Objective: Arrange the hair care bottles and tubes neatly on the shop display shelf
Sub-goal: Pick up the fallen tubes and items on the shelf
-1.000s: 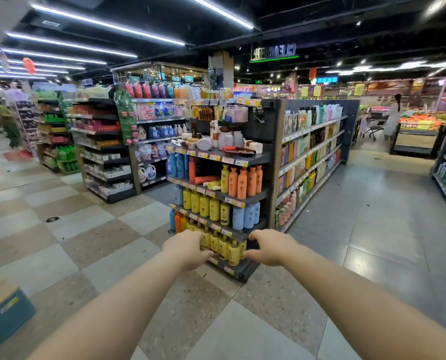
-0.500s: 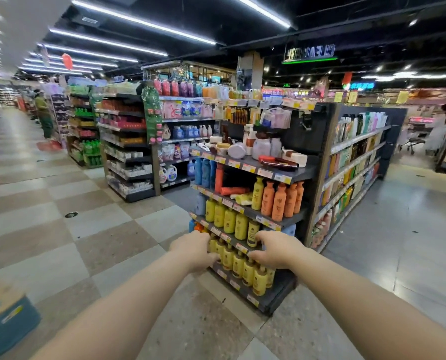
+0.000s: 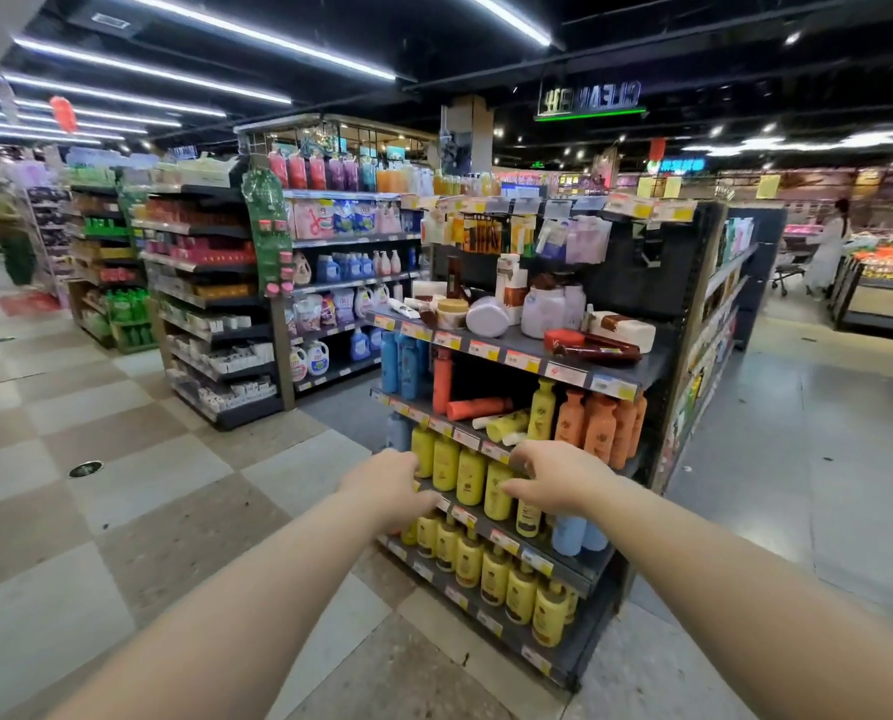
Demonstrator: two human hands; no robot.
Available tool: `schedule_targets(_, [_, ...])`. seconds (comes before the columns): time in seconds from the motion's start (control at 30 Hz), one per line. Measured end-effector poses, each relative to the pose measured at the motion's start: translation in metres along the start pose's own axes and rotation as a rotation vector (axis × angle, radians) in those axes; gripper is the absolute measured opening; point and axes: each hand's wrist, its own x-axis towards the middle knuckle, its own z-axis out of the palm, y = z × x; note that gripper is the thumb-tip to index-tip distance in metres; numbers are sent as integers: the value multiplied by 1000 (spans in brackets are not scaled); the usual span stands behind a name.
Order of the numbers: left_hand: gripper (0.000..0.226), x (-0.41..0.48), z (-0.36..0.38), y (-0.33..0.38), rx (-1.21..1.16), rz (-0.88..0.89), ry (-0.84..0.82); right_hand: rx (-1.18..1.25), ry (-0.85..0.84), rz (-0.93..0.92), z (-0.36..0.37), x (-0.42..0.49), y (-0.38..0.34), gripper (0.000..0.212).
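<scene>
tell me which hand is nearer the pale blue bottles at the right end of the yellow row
Right. The right hand is just above and left of the pale blue bottles; the left hand is farther left, past the yellow bottles.

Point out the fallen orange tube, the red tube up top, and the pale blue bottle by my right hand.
orange tube (image 3: 478, 407), head view, mid-body
red tube (image 3: 564, 339), head view, red end
pale blue bottle (image 3: 569, 535), head view, front

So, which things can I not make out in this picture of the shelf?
- Head view: left hand fingertips, hidden behind the hand's own back; grip unclear.
- Head view: whether the right hand touches the yellow bottles; depth unclear.
- Price tags: print too small.
- Lying orange tube: label blurred.
</scene>
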Motion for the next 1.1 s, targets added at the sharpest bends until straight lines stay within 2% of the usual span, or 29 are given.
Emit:
schedule_targets(0.27, [56, 124, -13, -45, 58, -36, -7, 57, 38, -47, -2, 156, -9, 54])
schedule_targets(0.5, [53, 246, -39, -62, 55, -55, 11, 80, 16, -88, -18, 290, -6, 49])
schedule_targets(0.67, [53, 310, -38, -76, 46, -64, -5, 95, -32, -91, -16, 355, -5, 49])
schedule_targets(1.1, [52, 488, -59, -164, 19, 108, 17, 99, 38, 44, -16, 516, -41, 53])
